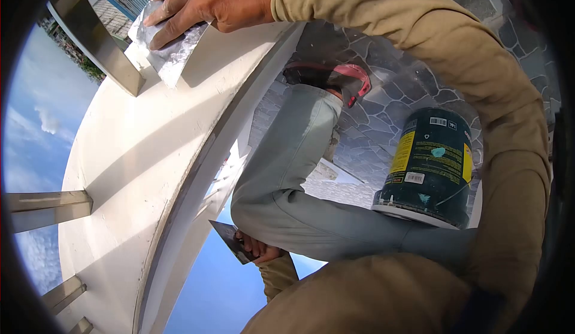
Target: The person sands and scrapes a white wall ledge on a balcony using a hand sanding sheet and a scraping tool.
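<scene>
My right hand point(218, 1) is at the top, over the white curved surface, with its fingers laid along a shiny silver scraper blade point(173, 55). The blade has whitish smears, and its pointed corner rests against or just over the surface; the thumb is hidden. Lower down, my left hand point(259, 249) grips a dark, thin flat scraper plate point(229, 238) below my bent knee. Pale metal posts point(51, 205) stand out from the white curved ledge point(138, 148), whose edge looks worn.
A dark green paint bucket point(428, 169) with yellow labels and paint drips is beside my leg point(287, 136). A red-and-black shoe point(335, 79) is on the stone-patterned paving point(413, 64). Another metal post point(99, 40) rises near my right hand. Sky shows beyond the ledge.
</scene>
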### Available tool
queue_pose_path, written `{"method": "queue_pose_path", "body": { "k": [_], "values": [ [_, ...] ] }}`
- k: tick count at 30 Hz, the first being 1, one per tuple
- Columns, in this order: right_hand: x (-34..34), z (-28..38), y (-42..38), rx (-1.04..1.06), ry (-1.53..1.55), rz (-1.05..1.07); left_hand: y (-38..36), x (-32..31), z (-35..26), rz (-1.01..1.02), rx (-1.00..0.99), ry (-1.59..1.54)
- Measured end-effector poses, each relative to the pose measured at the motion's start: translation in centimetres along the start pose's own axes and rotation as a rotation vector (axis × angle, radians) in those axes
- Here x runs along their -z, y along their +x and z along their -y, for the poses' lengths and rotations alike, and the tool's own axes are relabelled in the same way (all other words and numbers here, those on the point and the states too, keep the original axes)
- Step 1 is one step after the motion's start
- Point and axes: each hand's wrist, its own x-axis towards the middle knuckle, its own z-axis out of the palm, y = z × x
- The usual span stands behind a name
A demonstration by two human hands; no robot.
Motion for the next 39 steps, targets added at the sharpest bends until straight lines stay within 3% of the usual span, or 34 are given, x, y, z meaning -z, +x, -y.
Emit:
{"method": "queue_pose_path", "body": {
  "k": [3, 5, 6, 8, 11, 15, 17, 20, 23, 25, 27, 30, 32, 33, 35, 37, 39],
  "values": [
    [0.5, 0.6, -0.3, 0.002, 0.106, -0.118, -0.4, 0.3, 0.9, 0.021, -0.096, -0.119],
    [-0.3, 0.7, 0.4, -0.01, 0.176, 0.004, -0.6, -0.3, 0.8, -0.082, -0.304, -0.127],
    [-0.4, 0.5, 0.1, 0.0, 0.159, -0.009, -0.4, -1.1, 0.4, -0.077, -0.304, -0.115],
    [-0.6, 0.8, -0.6, 0.011, 0.166, -0.029, 0.0, -3.8, 0.3, -0.29, 0.158, 0.22],
    [-0.6, 0.8, -1.0, 0.017, 0.186, -0.055, 0.6, -5.3, 2.5, -0.456, 0.03, 0.165],
    [-2.3, -0.1, -0.7, 0.063, 0.23, -0.101, 0.7, -4.8, 2.6, -0.447, -0.065, 0.012],
    [-2.1, 0.1, -0.5, 0.115, 0.268, -0.123, 0.9, -5.5, 2.6, -0.484, 0.106, 0.145],
    [-1.4, 0.4, -0.9, -0.011, 0.17, 0.013, 0.8, -5.6, 2.2, -0.456, 0.131, 0.212],
    [-1.7, 0.2, -1.3, 0.054, 0.042, -0.065, 0.9, -5.6, 2.7, -0.491, 0.082, 0.147],
    [-1.5, 1.1, -1.0, -0.06, 0.203, -0.105, 0.8, -6.2, 2.7, -0.485, 0.106, 0.177],
    [-1.1, 1.4, -0.2, -0.054, 0.122, -0.023, 0.6, -5.3, 2.4, -0.453, 0.132, 0.187],
    [-0.1, 2.1, 0.3, -0.071, 0.067, 0.082, 0.0, -3.3, 1.8, -0.25, 0.088, -0.018],
    [0.5, 2.7, -0.3, -0.09, 0.07, 0.122, -0.1, -3.7, 1.3, -0.259, 0.034, 0.224],
    [0.6, 3.0, -0.6, -0.119, 0.037, 0.152, -0.3, -4.0, 1.0, -0.251, 0.037, 0.19],
    [2.6, 3.7, -0.5, -0.124, -0.033, 0.197, -0.3, -4.6, 0.7, -0.178, 0.064, 0.497],
    [5.4, 5.0, 0.2, -0.003, -0.337, 0.348, -1.0, -5.4, 1.2, -0.202, 0.02, 0.517],
    [9.1, 7.8, 0.8, 0.123, -0.464, 0.243, -2.2, -6.8, 2.7, -0.321, -0.185, 0.888]
  ]
}}
